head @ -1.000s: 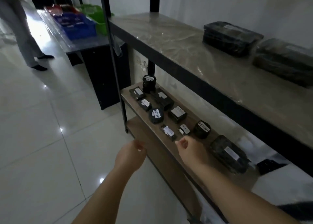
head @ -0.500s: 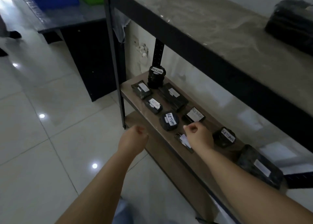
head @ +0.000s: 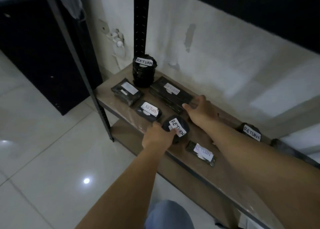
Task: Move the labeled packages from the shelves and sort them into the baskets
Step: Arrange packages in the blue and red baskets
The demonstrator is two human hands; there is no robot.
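Two hands are picking: left hand (head: 158, 136) clasps the round package (head: 175, 128) (labelled RETURN) mid-shelf (head: 110, 100), right hand (head: 200, 111) spreads open beyond it at the long package (head: 170, 94); next, lifting toward unseen baskets.

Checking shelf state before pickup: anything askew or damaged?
Packages sit at mixed angles but intact. Oddities: the wall behind the shelf has peeled paint patches, and the flat package at the left end has a label too faint to read.
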